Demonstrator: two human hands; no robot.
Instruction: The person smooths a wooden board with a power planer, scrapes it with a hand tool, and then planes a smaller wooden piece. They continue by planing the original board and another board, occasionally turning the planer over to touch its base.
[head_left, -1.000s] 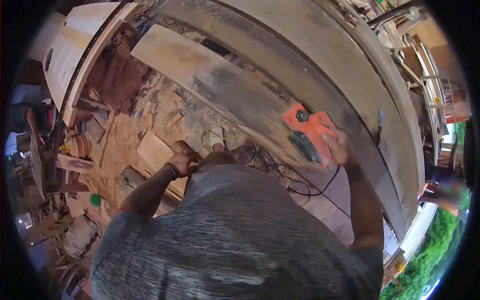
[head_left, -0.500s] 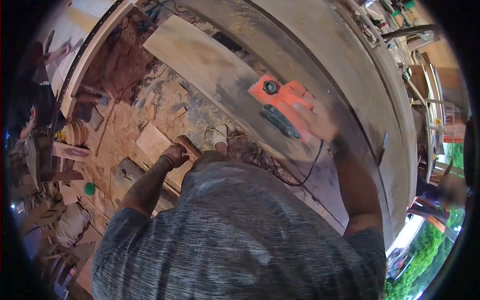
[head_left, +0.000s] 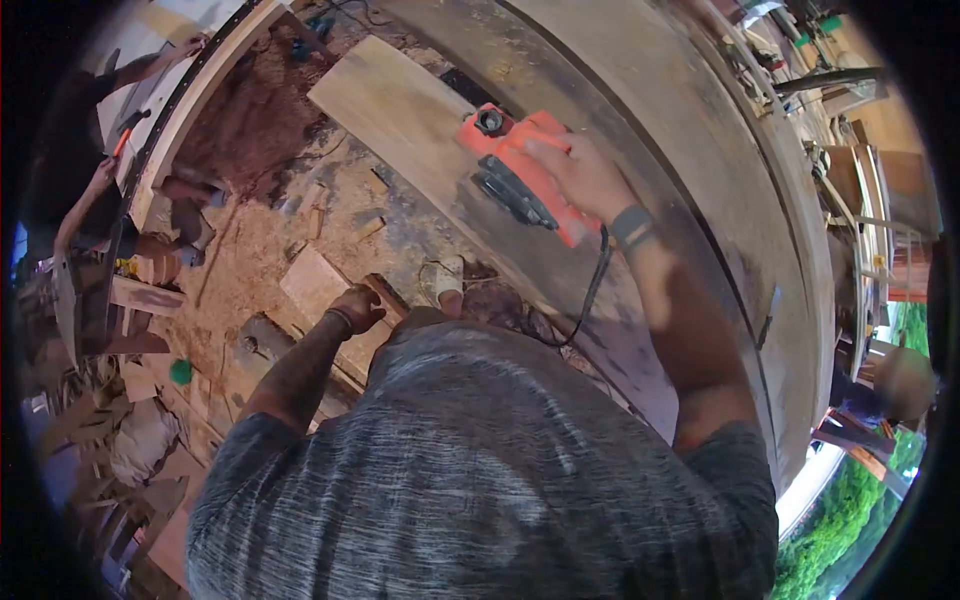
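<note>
My right hand [head_left: 578, 172] is wrapped round the handle of a red-orange power planer [head_left: 530, 170] with a black knob and black side cover. The planer rests on a long wooden plank [head_left: 400, 105] that lies diagonally, pale at its far end and darker near me. A black cord [head_left: 595, 285] hangs from the tool's rear. Lower left, my left hand [head_left: 358, 308] has curled fingers beside a short brown wood piece [head_left: 386, 296], above a pale board [head_left: 315, 280]; whether it grips anything is unclear.
Wide planks [head_left: 690, 120] curve along the right. Sawdust and offcuts cover the ground [head_left: 250, 260]. At the far left, another person's arms [head_left: 85, 195] are near an orange-and-black tool [head_left: 128, 130]. Another person [head_left: 900, 385] is at the far right.
My right hand and the planer have moved forward and left along the plank. My left hand has barely moved. The other person's arms at the left have shifted upward.
</note>
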